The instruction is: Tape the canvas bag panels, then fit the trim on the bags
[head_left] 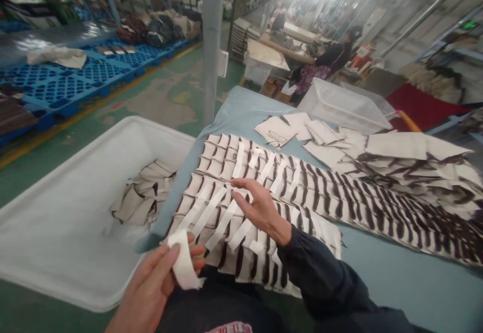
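So that the flat white fabric strips [210,207] just left of your right hand [260,205] lie straight, smooth them lightly without dragging the overlapping cream, dark-edged fabric panels [315,199] beneath. That right hand is loosely spread, seemingly empty; whether its fingertips touch cloth I cannot tell. Your left hand [155,273], nearer you, pinches a curled white cloth tape [183,266]; keep it untwisted.

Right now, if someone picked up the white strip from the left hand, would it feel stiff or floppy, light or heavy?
The white strip is probably floppy, since it curves in the left hand. It looks thin and narrow, so likely light. Its ragged-looking lower end suggests it could fray if tugged.
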Available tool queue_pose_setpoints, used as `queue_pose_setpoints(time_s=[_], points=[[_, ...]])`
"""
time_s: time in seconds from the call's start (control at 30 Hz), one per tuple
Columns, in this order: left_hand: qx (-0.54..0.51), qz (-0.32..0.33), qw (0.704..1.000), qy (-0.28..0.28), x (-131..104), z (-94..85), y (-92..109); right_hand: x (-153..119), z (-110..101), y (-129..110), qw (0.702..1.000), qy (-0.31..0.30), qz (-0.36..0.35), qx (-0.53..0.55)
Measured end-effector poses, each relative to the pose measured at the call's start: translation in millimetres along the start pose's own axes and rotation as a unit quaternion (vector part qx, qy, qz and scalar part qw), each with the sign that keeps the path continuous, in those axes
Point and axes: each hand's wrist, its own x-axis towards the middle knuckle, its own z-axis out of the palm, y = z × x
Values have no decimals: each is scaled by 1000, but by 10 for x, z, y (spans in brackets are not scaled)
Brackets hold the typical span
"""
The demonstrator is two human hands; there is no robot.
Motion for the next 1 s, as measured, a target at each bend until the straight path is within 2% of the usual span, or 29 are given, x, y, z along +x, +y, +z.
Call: queue_pose_setpoints(time_s=[0.13, 0.2, 0.27, 0.43, 0.6, 0.8, 0.9, 1.0], points=[[-51, -27, 998, -37, -76, 217, 428, -291, -84, -898, 988, 30, -100, 109], [-66, -26, 996, -50, -142, 290, 584, -342, -86, -1194, 979, 47, -135, 145], [-71, -27, 996, -55, -197, 332, 683, -363, -78, -1355, 978, 51, -155, 131], [-54, -41, 994, -86, -282, 389, 781, -431, -40, -1432, 981, 69, -173, 45], [-54, -35, 994, -89, -322, 419, 804, -512, 36, -1470, 983, 89, -157, 15], [-49, -17, 990, -131, -250, 306, 738, -561, 114, -1532, 986, 109, -129, 8], [-17, 9, 985, -169, -211, 244, 670, -560, 155, -1546, 986, 117, -122, -12], [30, 29, 982, -184, -185, 191, 591, -543, 199, -1539, 984, 126, -124, -35]])
